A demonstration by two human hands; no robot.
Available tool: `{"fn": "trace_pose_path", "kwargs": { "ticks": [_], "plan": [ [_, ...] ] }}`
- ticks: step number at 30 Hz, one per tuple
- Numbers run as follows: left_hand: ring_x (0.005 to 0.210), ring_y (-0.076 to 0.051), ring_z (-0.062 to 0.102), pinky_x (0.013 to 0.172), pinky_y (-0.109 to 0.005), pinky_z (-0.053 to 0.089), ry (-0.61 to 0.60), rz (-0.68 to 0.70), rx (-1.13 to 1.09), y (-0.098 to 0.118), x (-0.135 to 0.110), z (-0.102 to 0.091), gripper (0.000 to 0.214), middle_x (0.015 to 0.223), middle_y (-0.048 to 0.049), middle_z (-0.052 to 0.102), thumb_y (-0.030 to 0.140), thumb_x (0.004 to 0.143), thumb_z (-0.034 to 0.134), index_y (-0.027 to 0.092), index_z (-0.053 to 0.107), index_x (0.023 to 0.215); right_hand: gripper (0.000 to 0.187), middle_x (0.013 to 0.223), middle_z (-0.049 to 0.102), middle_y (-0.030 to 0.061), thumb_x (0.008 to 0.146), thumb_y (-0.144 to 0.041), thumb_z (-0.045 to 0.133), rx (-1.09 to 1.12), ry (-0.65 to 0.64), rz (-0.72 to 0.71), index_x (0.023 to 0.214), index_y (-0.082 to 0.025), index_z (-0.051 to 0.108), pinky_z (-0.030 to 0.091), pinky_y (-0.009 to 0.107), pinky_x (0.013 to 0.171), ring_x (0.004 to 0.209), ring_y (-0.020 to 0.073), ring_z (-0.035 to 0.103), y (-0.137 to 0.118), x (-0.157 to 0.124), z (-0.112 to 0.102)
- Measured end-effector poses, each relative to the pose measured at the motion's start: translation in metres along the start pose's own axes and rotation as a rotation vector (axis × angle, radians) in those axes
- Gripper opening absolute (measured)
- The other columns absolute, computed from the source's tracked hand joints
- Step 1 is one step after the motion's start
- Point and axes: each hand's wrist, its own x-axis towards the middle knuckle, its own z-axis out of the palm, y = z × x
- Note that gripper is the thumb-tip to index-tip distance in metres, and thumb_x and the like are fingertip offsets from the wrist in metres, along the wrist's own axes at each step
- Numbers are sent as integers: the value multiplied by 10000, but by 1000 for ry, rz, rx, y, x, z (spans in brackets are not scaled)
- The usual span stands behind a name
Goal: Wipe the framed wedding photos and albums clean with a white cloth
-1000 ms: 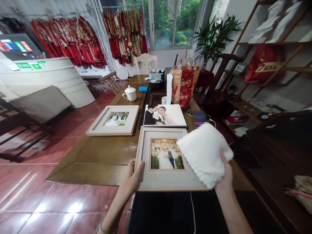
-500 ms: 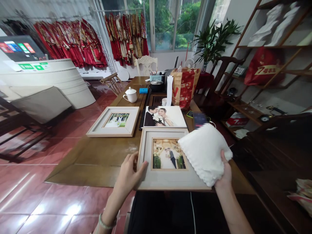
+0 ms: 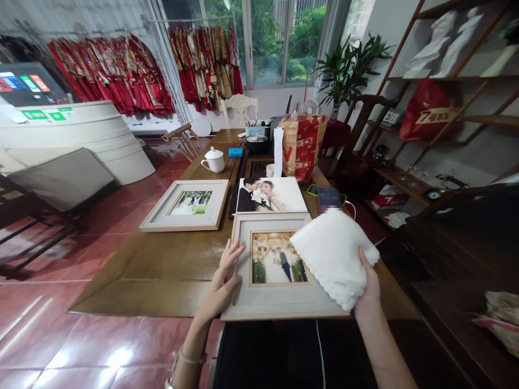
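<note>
The left hand [image 3: 225, 275] has its fingers spread, not gripping, at the left edge of the frame [image 3: 263, 305], which lies just right of them. The right hand [image 3: 367, 286] grips the cloth [image 3: 334, 254], which fans leftward from its fingers over the frame's right side. The frame's photo [image 3: 278, 259] lies between both hands' fingers, nearer the left; which way the frame is longer, I cannot tell.

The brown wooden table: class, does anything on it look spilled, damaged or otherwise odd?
No spill or damage stands out on the brown wooden table. Odd, though: blocky pixels cover parts of the white rectangular couple's photo and the dark rectangular object beyond the white fluffy cloth, probably image masking.
</note>
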Motion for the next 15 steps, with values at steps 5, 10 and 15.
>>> {"fn": "trace_pose_path", "kwargs": {
  "ticks": [5,10,15],
  "plan": [
    [1476,-301,113,1196,-490,126,58,-68,27,-1,0,0,426,1600,-7,196,267,860,586,284,601,1285,504,1186,703,97,872,-457,547,-67,-33,-16,1291,-178,565,440,482,1050,1181,264,603,2,0,0],
    [1474,-301,115,1190,-530,109,56,-35,17,-1,1,-1,358,1565,-20,296,229,862,559,269,672,1199,513,1185,702,110,850,-474,577,-96,-69,-16,1264,-173,582,435,491,1051,1186,272,599,3,0,-1],
    [1483,-269,90,1185,-553,82,57,45,25,1,1,0,349,1528,-21,376,190,878,531,285,675,1181,501,1202,692,116,842,-481,582,-114,-38,16,1243,-180,586,450,510,1031,1195,275,592,3,-4,5]
  ]
}}
